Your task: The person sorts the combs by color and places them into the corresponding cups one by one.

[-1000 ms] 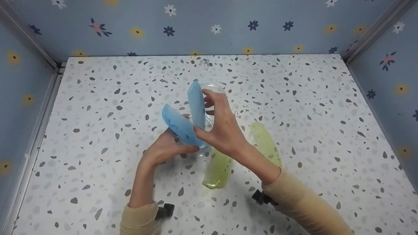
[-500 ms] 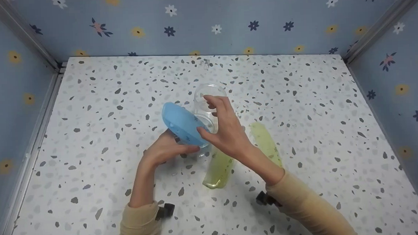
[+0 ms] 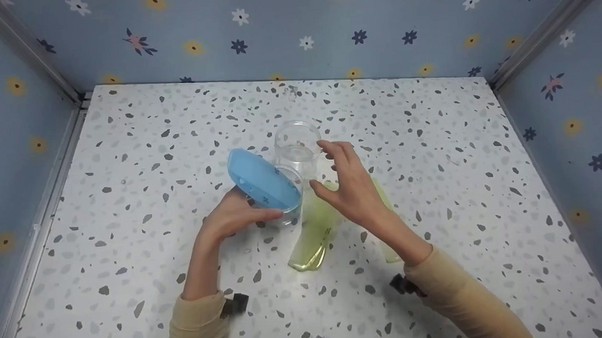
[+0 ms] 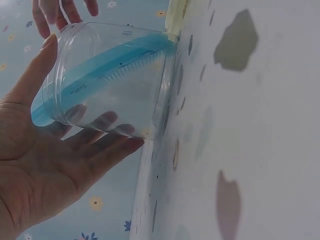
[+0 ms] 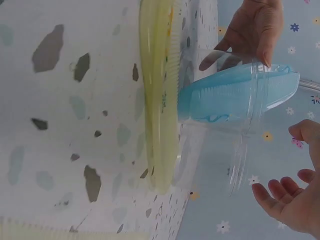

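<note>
I hold the near jar (image 4: 137, 107), a clear cylinder, with the left hand (image 3: 234, 215). The thumb lies on one side at the rim; the fingers spread along the opposite wall. The hand is clamped on the jar. The jar is upright, its base at the tabletop (image 3: 130, 207).

The blue comb (image 3: 261, 178) stands inside the near jar at a slant. Its lower end is at the bottom of the jar, on the side away from the left palm. Its upper end projects past the rim, through the gap between left thumb and fingers, nearer the fingers. I cannot tell whether it is one piece or two lying together.

The right hand (image 3: 353, 189) holds nothing. Its fingers are curved and set well apart from the thumb, with the gap facing the jars. In the right wrist view, clear space separates its fingertips from the blue comb.

The far jar (image 3: 298, 137), also clear, stands upright just beyond the near jar; I cannot tell whether the two touch.

A yellow-green comb (image 3: 315, 232) lies on the tabletop just beside the near jar. A second yellow-green comb (image 3: 392, 255) lies to its right, partly hidden under the right forearm.
</note>
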The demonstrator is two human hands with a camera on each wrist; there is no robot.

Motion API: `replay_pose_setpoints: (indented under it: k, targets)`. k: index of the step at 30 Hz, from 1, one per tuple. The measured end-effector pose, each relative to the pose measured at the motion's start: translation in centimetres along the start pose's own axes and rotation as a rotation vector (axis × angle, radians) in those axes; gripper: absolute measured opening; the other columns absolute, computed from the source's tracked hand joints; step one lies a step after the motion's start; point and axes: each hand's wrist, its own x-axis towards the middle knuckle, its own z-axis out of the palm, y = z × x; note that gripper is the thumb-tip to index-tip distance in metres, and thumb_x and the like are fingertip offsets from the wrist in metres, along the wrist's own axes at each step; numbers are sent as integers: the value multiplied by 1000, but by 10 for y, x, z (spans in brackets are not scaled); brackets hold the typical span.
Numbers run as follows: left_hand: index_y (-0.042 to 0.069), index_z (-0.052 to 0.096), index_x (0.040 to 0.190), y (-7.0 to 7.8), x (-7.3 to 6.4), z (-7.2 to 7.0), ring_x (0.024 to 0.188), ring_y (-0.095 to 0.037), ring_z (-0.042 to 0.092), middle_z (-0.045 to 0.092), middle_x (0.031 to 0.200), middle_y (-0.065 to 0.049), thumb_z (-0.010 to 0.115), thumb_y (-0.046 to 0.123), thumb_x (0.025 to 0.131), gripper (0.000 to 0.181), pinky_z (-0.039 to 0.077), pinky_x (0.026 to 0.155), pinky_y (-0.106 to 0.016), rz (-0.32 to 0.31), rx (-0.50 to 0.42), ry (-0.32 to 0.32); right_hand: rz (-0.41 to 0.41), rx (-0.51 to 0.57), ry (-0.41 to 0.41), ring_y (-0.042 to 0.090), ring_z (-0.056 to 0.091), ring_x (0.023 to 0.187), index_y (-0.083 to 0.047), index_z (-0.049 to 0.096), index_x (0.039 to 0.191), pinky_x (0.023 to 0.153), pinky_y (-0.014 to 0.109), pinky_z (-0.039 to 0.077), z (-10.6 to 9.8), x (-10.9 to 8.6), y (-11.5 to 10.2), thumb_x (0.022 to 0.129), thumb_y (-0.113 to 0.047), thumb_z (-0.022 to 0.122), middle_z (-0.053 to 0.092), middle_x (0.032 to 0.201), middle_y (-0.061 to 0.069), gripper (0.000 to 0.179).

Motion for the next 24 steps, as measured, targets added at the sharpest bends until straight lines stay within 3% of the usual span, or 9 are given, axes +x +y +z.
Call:
replay_pose_setpoints:
  k: [10, 24]
  targets:
    - [12, 31, 159, 0, -1, 1, 148, -32, 44, 50, 156, -13, 93, 34, 73, 108, 31, 127, -51, -6, 7, 48, 87, -74, -20, 31, 61, 121, -12, 44, 150, 91, 42, 58, -12, -25, 31, 89, -18, 78, 54, 136, 11, 70]
    - [9, 28, 160, -3, -2, -9, 149, -35, 43, 48, 157, -16, 90, 32, 77, 107, 30, 128, -51, -15, 27, 138, 223, -151, -104, 30, 61, 120, -17, 39, 154, 82, 48, 59, -28, -41, 52, 90, -26, 77, 54, 137, 13, 75]
